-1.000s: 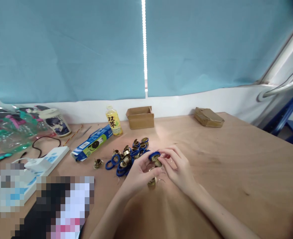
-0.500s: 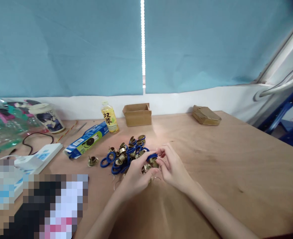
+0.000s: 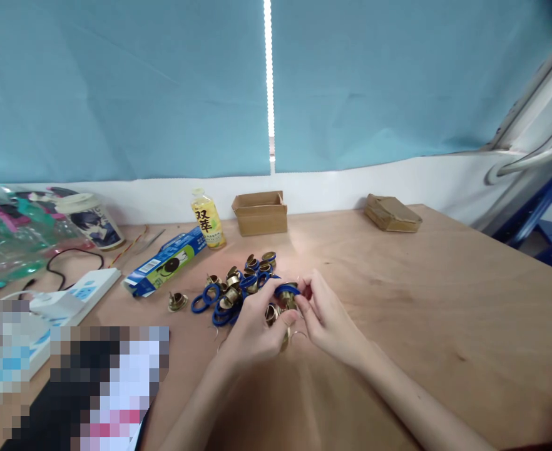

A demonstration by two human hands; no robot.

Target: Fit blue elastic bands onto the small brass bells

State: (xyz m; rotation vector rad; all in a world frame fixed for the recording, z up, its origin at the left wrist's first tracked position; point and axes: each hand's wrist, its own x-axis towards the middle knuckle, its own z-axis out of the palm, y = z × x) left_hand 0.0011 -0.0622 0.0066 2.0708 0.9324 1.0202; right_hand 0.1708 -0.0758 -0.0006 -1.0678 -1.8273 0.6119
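Between my two hands is a brass-coloured metal fitting with a blue ring (image 3: 288,290) around it. My left hand (image 3: 260,319) grips it from the left, thumb below and fingers curled behind. From the right side my right hand (image 3: 320,313) pinches the ring's edge with thumb and fingertips. A pile of similar brass-coloured fittings (image 3: 231,296) and loose blue rings (image 3: 199,303) lies just beyond and to the left of my hands. One single fitting (image 3: 177,302) rests apart at the pile's left. Thin wire-like loops (image 3: 298,334) show near my fingers, partly hidden.
At the back stand an open cardboard box (image 3: 260,216) and a yellow drink bottle (image 3: 209,219). A blue-green carton (image 3: 166,263) lies left, near a power strip (image 3: 74,307), a printed cup (image 3: 92,222) and plastic bottles (image 3: 10,244). A brown package (image 3: 392,214) sits back right.
The fitting in my hands has tilted, so its blue ring and the metal below it show more. Both hands stay in nearly the same place. The view has shifted slightly.
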